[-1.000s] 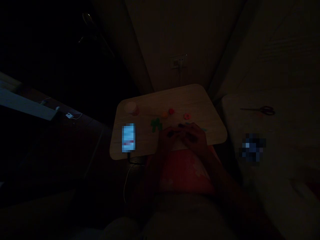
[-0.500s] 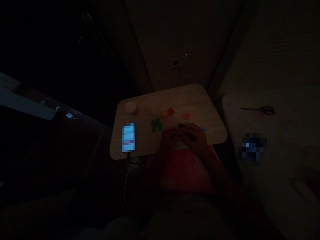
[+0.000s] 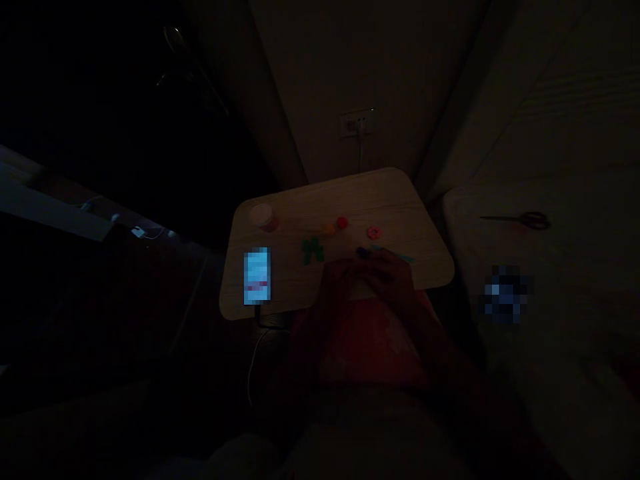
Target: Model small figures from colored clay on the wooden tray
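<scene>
In dim light, my left hand (image 3: pixel 338 279) and my right hand (image 3: pixel 389 272) meet at the near edge of a small wooden table (image 3: pixel 290 207). The fingers of both are bent together, closed on something too small and dark to make out. Just beyond my right fingers lies a dark lump (image 3: pixel 363 253). A thin blue stick-like piece (image 3: pixel 400 255) sticks out past that hand. Farther off are a pink ring-shaped flower piece (image 3: pixel 374 233), a red ball-like piece (image 3: pixel 342 222), a yellow-orange piece (image 3: pixel 328 229) and green leaf-like pieces (image 3: pixel 313 250).
A lidded tub (image 3: pixel 264 217) stands at the table's far left. Nearer is a lit phone (image 3: pixel 257 275), its screen blurred, with a cable (image 3: pixel 258 313) off the edge. Scissors (image 3: pixel 523 219) lie on a pale surface at right. A wall socket (image 3: pixel 357 123) is behind the table.
The picture is slightly darker. My hands have barely shifted, with small finger movements; my right hand sits a touch lower, showing more of the dark lump and blue piece.
</scene>
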`<control>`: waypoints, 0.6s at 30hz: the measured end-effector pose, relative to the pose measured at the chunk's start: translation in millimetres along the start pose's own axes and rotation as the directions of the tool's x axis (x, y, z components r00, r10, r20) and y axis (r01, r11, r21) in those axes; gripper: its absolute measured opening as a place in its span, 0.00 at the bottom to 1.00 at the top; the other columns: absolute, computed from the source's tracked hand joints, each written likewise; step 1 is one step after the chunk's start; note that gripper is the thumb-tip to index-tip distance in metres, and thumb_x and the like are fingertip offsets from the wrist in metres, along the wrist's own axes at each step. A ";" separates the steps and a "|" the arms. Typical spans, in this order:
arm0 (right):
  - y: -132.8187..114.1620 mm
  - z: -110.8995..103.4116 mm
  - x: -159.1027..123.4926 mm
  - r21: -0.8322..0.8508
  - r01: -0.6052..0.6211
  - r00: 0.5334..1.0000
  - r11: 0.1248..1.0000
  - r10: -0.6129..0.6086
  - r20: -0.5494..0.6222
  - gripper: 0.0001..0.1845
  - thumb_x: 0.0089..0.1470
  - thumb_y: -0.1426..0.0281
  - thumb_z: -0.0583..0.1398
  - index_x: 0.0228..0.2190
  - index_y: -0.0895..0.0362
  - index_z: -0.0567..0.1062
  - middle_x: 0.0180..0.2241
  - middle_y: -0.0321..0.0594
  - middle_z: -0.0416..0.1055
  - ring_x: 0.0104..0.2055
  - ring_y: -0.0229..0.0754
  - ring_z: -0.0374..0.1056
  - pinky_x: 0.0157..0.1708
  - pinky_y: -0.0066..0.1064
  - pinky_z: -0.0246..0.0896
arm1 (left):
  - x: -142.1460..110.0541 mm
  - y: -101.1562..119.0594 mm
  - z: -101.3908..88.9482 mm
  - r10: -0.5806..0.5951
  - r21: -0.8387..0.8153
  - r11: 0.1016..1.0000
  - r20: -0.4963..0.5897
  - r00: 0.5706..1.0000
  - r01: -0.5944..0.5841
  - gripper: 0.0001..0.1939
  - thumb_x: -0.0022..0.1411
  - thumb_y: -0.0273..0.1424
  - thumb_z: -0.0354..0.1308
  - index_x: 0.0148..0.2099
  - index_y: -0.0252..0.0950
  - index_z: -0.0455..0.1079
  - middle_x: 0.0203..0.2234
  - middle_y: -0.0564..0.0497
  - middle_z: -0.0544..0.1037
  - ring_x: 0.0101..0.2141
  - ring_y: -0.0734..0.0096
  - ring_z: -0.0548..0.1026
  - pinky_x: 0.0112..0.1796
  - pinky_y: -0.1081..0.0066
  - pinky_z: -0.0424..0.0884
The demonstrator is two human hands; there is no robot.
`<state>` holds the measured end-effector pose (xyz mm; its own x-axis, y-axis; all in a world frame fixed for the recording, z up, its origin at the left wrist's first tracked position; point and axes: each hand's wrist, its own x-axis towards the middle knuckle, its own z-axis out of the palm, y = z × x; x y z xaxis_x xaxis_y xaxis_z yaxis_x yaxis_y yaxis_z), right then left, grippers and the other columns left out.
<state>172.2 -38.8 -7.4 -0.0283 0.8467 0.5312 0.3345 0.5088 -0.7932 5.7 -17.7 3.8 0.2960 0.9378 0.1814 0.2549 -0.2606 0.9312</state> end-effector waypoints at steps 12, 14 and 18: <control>-6.2 -2.0 3.6 -0.017 -0.055 0.997 0.998 0.054 -0.052 0.05 0.58 0.67 0.65 0.35 0.52 0.84 0.34 0.42 0.81 0.36 0.45 0.76 0.38 0.38 0.72 | 0.0 0.8 0.8 -0.066 -0.013 0.998 -0.032 0.997 0.065 0.26 0.68 0.46 0.53 0.22 0.35 0.68 0.19 0.53 0.73 0.24 0.74 0.68 0.29 0.72 0.65; -5.2 -2.1 3.5 -0.029 -0.068 0.996 0.997 0.066 -0.060 0.04 0.56 0.66 0.67 0.33 0.53 0.83 0.32 0.41 0.80 0.33 0.43 0.75 0.35 0.36 0.70 | 0.1 0.2 0.7 -0.067 -0.012 0.998 -0.030 0.997 0.067 0.27 0.68 0.46 0.53 0.21 0.35 0.67 0.19 0.53 0.71 0.23 0.74 0.67 0.29 0.72 0.64; -4.9 -2.4 3.5 -0.051 -0.081 0.994 0.995 0.077 -0.083 0.06 0.54 0.64 0.69 0.30 0.54 0.82 0.27 0.38 0.76 0.27 0.39 0.69 0.29 0.32 0.65 | -0.6 -0.7 0.8 -0.092 -0.019 0.996 -0.032 0.995 0.091 0.26 0.68 0.44 0.53 0.21 0.35 0.66 0.18 0.54 0.69 0.23 0.75 0.66 0.28 0.72 0.62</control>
<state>172.7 -38.7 -1.0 0.0758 0.8673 0.4919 0.3828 0.4302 -0.8175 6.1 -18.3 2.8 0.2421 0.9645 0.1053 0.2628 -0.1696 0.9498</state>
